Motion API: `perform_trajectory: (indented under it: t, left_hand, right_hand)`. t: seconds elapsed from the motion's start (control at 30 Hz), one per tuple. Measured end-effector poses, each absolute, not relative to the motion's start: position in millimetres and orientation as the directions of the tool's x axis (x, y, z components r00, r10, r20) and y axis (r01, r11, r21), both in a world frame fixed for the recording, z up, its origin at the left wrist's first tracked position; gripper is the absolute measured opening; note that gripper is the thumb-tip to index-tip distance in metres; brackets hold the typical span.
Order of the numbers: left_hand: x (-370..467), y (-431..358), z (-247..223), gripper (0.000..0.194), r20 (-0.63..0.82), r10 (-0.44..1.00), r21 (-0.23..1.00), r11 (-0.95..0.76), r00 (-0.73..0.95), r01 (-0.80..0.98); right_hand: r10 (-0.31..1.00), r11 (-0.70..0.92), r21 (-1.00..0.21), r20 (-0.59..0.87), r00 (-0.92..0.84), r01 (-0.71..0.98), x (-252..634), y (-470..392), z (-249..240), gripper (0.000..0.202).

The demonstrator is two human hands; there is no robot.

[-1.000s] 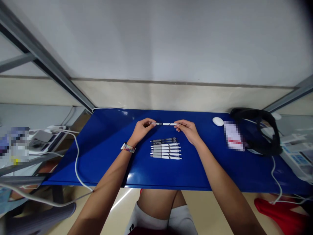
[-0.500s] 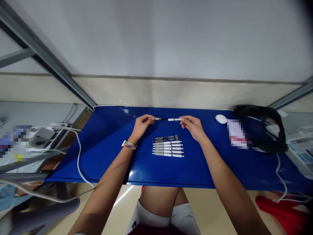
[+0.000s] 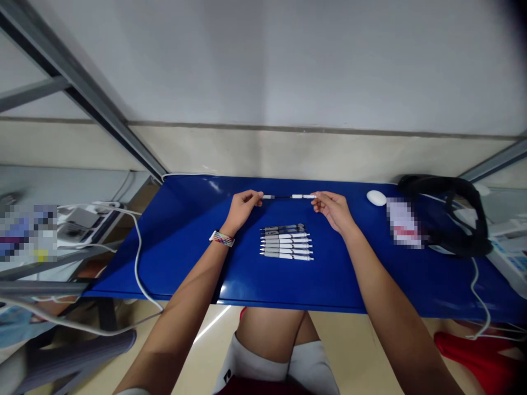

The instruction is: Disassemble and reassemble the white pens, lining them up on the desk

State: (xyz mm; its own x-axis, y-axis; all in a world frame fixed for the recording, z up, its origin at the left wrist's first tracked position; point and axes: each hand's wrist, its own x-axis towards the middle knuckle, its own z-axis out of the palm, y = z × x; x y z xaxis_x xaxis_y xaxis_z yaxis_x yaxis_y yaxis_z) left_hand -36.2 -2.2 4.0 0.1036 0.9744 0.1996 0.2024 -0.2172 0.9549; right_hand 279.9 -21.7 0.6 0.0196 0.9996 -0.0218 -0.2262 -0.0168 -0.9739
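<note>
My left hand (image 3: 244, 209) pinches the grey front section (image 3: 268, 197) of a pen between thumb and fingers. My right hand (image 3: 335, 210) is closed on the far end of the white pen barrel (image 3: 302, 196). A thin dark refill (image 3: 283, 197) bridges the gap between these two parts, held level above the table. Nearer to me lies a neat stack of pens (image 3: 285, 246), side by side with tips to the left. Several are white and grey; the dark pens (image 3: 283, 229) lie at the far side of that row.
The blue table (image 3: 255, 280) backs onto a wall. To the right are a white mouse-like oval (image 3: 376, 198), a blurred-out packet (image 3: 404, 224) and a black headset-like strap (image 3: 481, 219). A white cable (image 3: 137, 258) hangs over the left edge, by a metal frame post (image 3: 102, 115).
The barrel and the front section have moved farther apart, so more of the dark refill shows between them. The view has shifted slightly.
</note>
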Motion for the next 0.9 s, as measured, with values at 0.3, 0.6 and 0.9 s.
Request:
perform_trajectory:
  t: [0.3,0.6,0.9]
  left_hand:
    - [-35.9,0.0,2.5,0.057,0.223,0.972,0.947,-0.234,0.072,0.220]
    - [-36.5,-0.8,0.8,0.057,0.228,0.973,0.947,-0.231,0.040,0.224]
    - [-34.2,-2.4,3.5,0.060,0.214,0.975,0.942,-0.224,0.066,0.249]
  right_hand:
    - [0.999,-0.020,-0.972,-0.026,0.024,-0.235,280.3,-21.5,4.6,0.042]
    - [0.999,-0.032,-0.949,-0.043,0.029,-0.314,281.9,-22.9,6.4,0.041]
    - [0.999,-0.021,-0.953,-0.033,0.036,-0.302,281.2,-20.6,2.4,0.040]
